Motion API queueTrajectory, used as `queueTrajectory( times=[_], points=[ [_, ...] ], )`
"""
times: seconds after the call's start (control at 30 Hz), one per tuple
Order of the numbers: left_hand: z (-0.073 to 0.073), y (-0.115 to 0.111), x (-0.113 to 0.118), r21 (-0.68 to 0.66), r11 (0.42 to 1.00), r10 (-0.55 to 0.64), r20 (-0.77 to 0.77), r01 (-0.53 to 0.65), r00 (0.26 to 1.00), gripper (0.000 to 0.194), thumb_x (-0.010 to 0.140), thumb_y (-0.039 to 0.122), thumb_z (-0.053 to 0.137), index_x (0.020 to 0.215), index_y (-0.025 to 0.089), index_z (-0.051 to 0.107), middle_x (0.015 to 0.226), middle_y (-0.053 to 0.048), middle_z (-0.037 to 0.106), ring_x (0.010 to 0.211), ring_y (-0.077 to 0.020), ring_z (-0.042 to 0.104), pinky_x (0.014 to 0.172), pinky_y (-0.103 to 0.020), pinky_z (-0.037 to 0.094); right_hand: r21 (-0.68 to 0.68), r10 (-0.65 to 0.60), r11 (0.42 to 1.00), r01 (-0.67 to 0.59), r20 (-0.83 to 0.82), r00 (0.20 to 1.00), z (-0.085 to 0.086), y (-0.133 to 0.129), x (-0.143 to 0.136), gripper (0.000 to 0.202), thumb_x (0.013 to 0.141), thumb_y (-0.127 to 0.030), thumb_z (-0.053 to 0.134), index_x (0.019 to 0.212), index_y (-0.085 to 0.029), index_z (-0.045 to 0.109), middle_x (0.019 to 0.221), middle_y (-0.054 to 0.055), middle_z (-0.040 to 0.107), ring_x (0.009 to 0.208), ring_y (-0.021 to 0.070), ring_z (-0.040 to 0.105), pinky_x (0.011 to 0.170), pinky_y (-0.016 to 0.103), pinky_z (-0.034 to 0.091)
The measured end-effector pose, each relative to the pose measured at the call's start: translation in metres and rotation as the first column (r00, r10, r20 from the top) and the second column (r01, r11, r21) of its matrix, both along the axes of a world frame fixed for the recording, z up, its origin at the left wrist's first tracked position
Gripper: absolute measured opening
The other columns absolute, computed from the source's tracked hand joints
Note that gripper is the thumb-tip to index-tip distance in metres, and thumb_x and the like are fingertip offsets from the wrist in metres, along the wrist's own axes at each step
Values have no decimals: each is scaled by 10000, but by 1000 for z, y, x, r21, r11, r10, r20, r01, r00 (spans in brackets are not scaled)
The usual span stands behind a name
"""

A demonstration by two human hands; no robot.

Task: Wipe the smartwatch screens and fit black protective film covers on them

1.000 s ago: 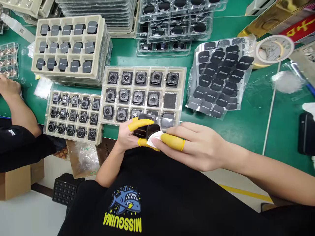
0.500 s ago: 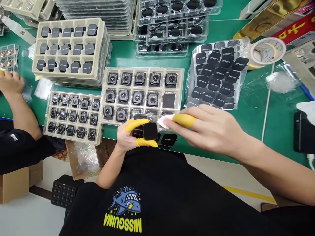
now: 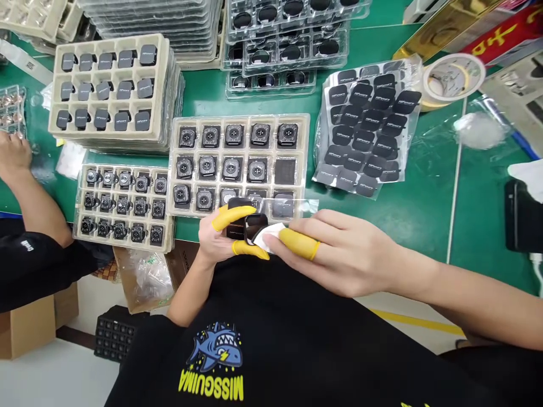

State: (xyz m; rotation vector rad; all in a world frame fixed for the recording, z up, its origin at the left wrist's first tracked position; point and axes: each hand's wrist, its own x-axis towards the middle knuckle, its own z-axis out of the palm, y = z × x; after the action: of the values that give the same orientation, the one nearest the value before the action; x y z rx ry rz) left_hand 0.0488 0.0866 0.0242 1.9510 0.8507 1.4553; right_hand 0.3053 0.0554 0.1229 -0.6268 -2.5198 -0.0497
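Note:
Between its thumb and forefinger, both in yellow finger cots, my left hand [image 3: 216, 234] grips a smartwatch [image 3: 254, 223] with its dark, square screen facing up. A white cloth [image 3: 269, 234] is pinched in my right hand [image 3: 335, 249], which also wears a yellow cot. The cloth touches the lower right of the watch screen. Just beyond my hands lies a beige tray [image 3: 240, 117] of watches with their sensor backs up; one compartment at its right shows only a dark lining. Part of its front row is covered by my left hand and a clear film.
A sheaf of black printed stickers [image 3: 365, 130] lies right of the tray, with a tape roll [image 3: 453, 79] beyond it. Stacked trays [image 3: 106, 85] and a smaller watch tray [image 3: 123, 198] stand left. A co-worker's arm [image 3: 38, 198] rests at the far left. A phone [image 3: 521, 215] lies right.
My right hand has moved left and down, bringing the white cloth from beside the smartwatch onto its screen. My left hand keeps its hold. The whole view has shifted slightly.

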Motion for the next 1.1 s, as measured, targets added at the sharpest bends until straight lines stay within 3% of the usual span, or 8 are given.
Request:
queueTrajectory(
  times=[0.13,0.2,0.4,0.6,0.77,0.97,1.1],
  points=[
    [0,-3,-2,-9,1000,-24,6,24,1000,836,585,753,1001,1234,237,884,988,-59,912,789,-226,868,742,-303,722,79,-39,996,30,106,994,-9,13,5,203,1075,-39,614,1136,-131,785,866,58,740,835,202,679,675,363,460],
    [-2,-6,-4,-30,999,-30,40,31,999,835,588,734,1010,1246,236,881,998,-62,914,807,-230,874,766,-308,727,95,-95,992,82,137,986,-11,17,13,242,1058,-34,634,1204,-170,770,902,55,761,862,210,687,686,363,462],
    [-10,-9,-2,-63,996,64,84,-59,994,872,511,823,982,1142,224,917,936,-75,904,755,-251,863,716,-338,733,5,-215,976,216,-89,973,-7,2,24,442,1027,-85,744,1445,-228,734,1019,57,824,912,232,737,716,383,531],
    [-12,-9,1,-148,986,-46,202,77,978,877,522,739,1034,1260,286,893,924,-23,887,720,-202,816,657,-298,677,-33,-180,984,178,-92,979,-5,0,14,390,1044,-117,760,1418,-228,757,1014,66,816,988,246,773,731,376,558],
    [-9,-13,0,-246,967,-12,204,63,979,807,573,808,979,1159,257,917,825,-22,850,652,-192,777,623,-303,648,-44,-163,986,159,-111,980,-2,-4,11,319,1078,-72,672,1348,-224,748,961,56,774,912,234,748,689,376,535],
    [2,-12,1,-238,963,-67,235,124,970,765,630,806,935,1167,261,923,815,-35,843,632,-177,758,576,-278,614,-63,3,998,-8,-84,996,-4,-11,1,238,1067,-36,639,1257,-118,757,915,68,742,889,219,705,682,382,501],
    [3,-12,-1,-195,968,-115,221,159,969,763,652,778,934,1221,269,911,772,-18,825,563,-145,704,518,-253,566,-73,34,997,-38,-58,998,-9,-14,-8,246,1068,-52,638,1263,-132,765,887,43,734,873,208,692,678,368,486]
  ],
)
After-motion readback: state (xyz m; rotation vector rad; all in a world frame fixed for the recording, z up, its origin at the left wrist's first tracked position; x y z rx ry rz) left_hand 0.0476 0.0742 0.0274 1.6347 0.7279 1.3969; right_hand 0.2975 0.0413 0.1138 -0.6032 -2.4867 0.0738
